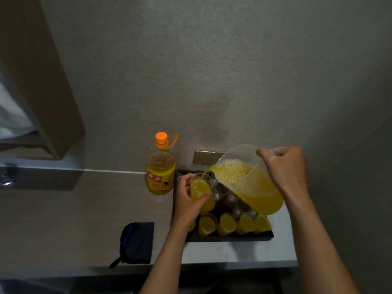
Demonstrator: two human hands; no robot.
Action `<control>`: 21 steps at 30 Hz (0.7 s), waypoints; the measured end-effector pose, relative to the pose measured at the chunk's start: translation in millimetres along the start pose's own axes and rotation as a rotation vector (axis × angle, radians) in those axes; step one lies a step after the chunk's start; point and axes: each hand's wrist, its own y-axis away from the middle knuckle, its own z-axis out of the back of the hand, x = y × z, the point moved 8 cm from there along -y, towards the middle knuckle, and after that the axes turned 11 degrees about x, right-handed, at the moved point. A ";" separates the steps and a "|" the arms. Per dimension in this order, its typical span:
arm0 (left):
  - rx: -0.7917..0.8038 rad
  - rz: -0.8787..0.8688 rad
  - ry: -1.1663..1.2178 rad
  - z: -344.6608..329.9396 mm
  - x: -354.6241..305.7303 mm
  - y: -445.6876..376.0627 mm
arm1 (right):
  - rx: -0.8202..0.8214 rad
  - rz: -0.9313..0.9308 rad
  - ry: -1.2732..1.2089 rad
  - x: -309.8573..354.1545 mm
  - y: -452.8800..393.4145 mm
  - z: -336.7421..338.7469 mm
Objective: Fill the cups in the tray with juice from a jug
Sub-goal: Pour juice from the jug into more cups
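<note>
A dark tray (229,238) on the counter holds several clear cups. My right hand (285,168) grips the handle of a clear plastic jug (248,183), tilted left, and a stream of orange juice runs from its spout. My left hand (187,200) holds a clear cup (199,187) above the tray's left side, under the spout; juice fills much of it. A front row of filled cups (228,224) stands along the tray's near edge. Behind them, under the jug, stand empty cups (224,195), partly hidden.
A large juice bottle (160,166) with an orange cap stands just left of the tray against the wall. A dark pouch (136,242) lies on the counter at front left. A wall plate (206,157) sits behind the tray. The counter edge runs close below.
</note>
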 end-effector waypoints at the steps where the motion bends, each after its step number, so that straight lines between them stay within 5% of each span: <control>1: -0.003 -0.003 0.002 0.1 -0.4 -0.1 | 0.002 -0.002 0.001 -0.7 -0.7 -0.2; 21: -0.011 -0.005 -0.008 0.8 2.1 0.5 | 0.000 -0.003 0.043 0.7 -1.2 -2.7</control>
